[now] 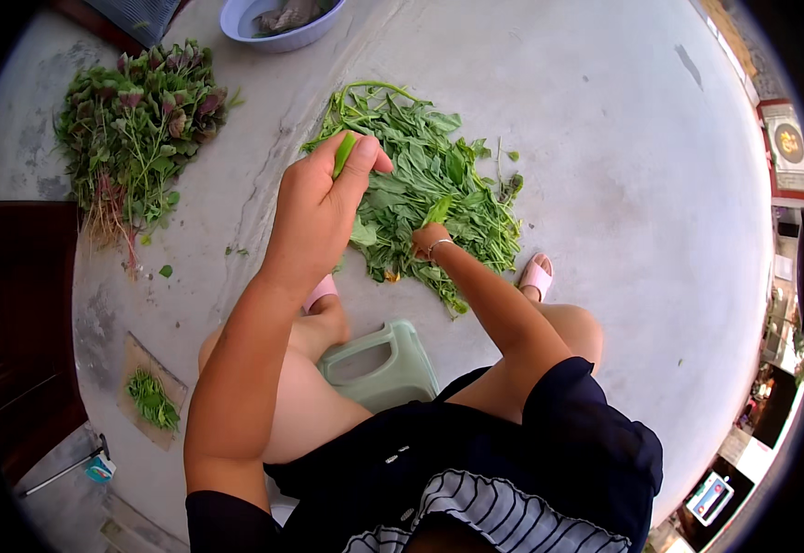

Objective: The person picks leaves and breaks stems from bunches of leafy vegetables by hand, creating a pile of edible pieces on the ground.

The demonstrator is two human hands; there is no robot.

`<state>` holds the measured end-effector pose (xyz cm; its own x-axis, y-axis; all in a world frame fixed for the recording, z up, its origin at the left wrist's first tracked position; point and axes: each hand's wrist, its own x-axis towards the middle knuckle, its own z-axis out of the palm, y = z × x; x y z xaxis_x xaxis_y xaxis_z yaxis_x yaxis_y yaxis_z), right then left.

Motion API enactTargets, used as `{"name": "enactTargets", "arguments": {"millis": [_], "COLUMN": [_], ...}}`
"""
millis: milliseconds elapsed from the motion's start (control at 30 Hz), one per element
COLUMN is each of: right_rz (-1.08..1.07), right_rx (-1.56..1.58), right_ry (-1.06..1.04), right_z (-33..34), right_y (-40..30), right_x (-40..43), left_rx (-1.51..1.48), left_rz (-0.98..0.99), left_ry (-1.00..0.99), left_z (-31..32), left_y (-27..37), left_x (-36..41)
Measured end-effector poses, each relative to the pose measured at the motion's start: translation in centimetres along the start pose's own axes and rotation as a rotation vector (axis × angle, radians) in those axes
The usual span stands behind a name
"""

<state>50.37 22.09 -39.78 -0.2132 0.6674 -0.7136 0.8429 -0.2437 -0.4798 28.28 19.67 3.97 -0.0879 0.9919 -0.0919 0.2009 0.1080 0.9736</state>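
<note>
My left hand point(319, 197) is raised over the left side of a heap of leafy greens point(416, 162) on the concrete floor. A short piece of green stem point(344, 155) sticks up between its thumb and curled fingers. Lower down, at the near edge of the heap, my right hand point(430, 238) has its fingers closed around a bright green leaf point(438, 209). A thin bracelet point(438, 243) circles that wrist. Long, pale green stems show among the leaves, and the fingertips of my right hand are partly hidden.
A bunch of red-green amaranth point(146, 131) with roots lies at left. Beyond it stands a lavender basin point(284, 38) holding something brownish. A pale green plastic stool point(381, 370) is between my legs. Some greens point(153, 399) rest on a flat tan sheet point(167, 442) near dark wooden furniture point(18, 311).
</note>
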Motion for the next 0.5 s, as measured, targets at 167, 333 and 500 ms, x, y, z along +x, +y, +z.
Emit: {"name": "enactTargets", "arguments": {"millis": [167,333,500], "right_rz": [-0.351,-0.359,-0.369], "right_rx": [-0.514,0.029,0.371], "right_ry": [0.136,0.338,0.234], "right_z": [-12.2,-19.3,-22.2], "right_y": [-13.0,-13.0,-16.4], "right_x": [-13.8,-20.9,-27.8], "left_rx": [0.049,0.049,0.101], "left_rz": [0.094,0.130,0.197], "left_ry": [0.041,-0.026,-0.119], "left_z": [-1.9,-1.2,0.0], "left_y": [-2.9,-2.6,-2.6], "left_x": [0.3,1.0,1.0]}}
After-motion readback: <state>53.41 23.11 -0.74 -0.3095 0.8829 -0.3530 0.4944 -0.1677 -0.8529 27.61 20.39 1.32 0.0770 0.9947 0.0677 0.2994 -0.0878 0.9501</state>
